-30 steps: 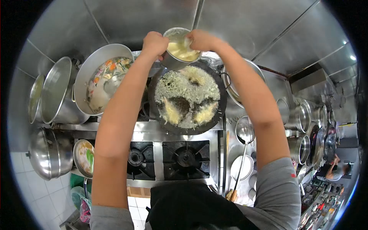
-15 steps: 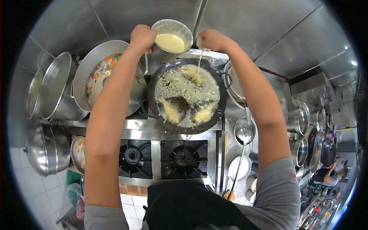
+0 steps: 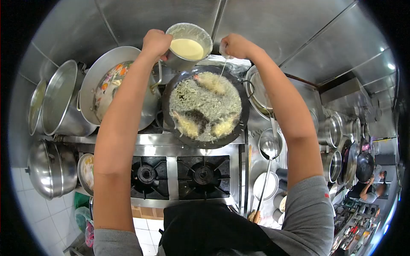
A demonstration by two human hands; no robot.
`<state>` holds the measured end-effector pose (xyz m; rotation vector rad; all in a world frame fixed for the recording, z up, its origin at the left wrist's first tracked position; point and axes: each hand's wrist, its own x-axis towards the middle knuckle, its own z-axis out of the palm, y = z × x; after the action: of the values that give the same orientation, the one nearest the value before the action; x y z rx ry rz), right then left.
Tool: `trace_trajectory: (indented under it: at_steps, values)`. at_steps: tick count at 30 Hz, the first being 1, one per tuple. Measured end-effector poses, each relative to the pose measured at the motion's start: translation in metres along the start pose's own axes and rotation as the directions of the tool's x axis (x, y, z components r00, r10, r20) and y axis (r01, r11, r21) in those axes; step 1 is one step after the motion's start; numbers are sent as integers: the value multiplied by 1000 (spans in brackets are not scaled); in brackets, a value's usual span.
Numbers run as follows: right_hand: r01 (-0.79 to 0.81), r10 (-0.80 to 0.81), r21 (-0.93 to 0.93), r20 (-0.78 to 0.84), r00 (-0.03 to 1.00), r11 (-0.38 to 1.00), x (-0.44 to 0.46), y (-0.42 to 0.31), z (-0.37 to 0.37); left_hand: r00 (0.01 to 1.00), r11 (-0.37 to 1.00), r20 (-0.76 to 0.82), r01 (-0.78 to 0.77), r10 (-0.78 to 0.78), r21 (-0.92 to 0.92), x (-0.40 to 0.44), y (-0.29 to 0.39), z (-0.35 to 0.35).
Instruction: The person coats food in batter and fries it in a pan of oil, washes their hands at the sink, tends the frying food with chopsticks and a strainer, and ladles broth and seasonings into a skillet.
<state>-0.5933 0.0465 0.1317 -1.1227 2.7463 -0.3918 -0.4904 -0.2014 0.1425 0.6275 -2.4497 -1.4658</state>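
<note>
My left hand [image 3: 156, 42] is closed on the rim of a metal pot [image 3: 181, 63], tilted above the back of the wok and partly filled with pale yellow batter [image 3: 187, 49]. My right hand [image 3: 237, 45] grips what looks like a small translucent cup [image 3: 224, 50], mostly covered by the fingers. From it a thin thread of batter [image 3: 223, 68] falls into the black wok [image 3: 245, 106]. In the bubbling oil float loose batter crumbs [image 3: 205, 100] and three battered pieces: one at the back [image 3: 212, 82], one front left [image 3: 188, 126], one front right [image 3: 225, 126].
Left of the wok stands a large stockpot [image 3: 89, 81] with vegetables in liquid. A ladle [image 3: 267, 170] and a white bowl [image 3: 265, 186] lie at the right. Two burners [image 3: 203, 175] are in front. Further right are stacked pots [image 3: 331, 132] and people [image 3: 371, 190] far off.
The batter stream from my right hand has thinned. The back piece in the wok shows more pale coating. Both hands stay over the wok's far side.
</note>
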Motion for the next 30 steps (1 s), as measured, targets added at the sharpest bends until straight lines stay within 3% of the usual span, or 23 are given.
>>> trace_trajectory:
  at_steps: [5, 7, 8, 11, 13, 14, 16, 19, 20, 23, 26, 30]
  values:
    - [-21, 22, 93, -9, 1000, 995, 1, -7, -16, 999, 999, -10, -38, 38, 3, -8, 1, 6]
    - [12, 12, 270, -84, 996, 963, 5, -18, -20, 1000, 999, 5, -30, 30, -13, -8, 1, 11]
    - [14, 9, 271, -85, 996, 962, 9, -24, -19, 999, 999, 24, -21, 22, -30, -9, 2, 14]
    - [150, -122, 326, -104, 987, 933, 24, -37, -3, 997, 998, 60, -36, 38, -41, -11, 8, 22]
    - [126, -126, -20, -7, 992, 992, 28, -47, 14, 996, 996, 59, -58, 62, -65, -15, 14, 26]
    - [127, -127, -19, -10, 992, 992, 31, -53, 23, 997, 995, 60, -46, 51, -91, -17, 18, 28]
    - [17, 24, -218, 182, 983, 976, 31, -65, 33, 997, 993, 58, -38, 44, -115, -15, 20, 31]
    - [19, -5, -82, 165, 986, 996, 22, -68, 22, 995, 996, 96, -25, 34, -86, -12, 16, 28]
    - [103, -96, -107, 64, 993, 989, 23, -58, 20, 994, 996, 98, -28, 37, -85, -11, 13, 26]
    - [87, -92, -109, -39, 995, 990, 5, -59, -17, 996, 998, 86, -22, 27, -63, -14, 12, 20]
    - [28, -26, 32, -79, 997, 999, -18, -59, -40, 998, 1000, 52, -24, 24, -8, -12, 12, 13]
    - [18, -19, -19, -41, 999, 1000, -21, -38, -38, 999, 999, 28, -24, 23, 39, -5, 9, 5]
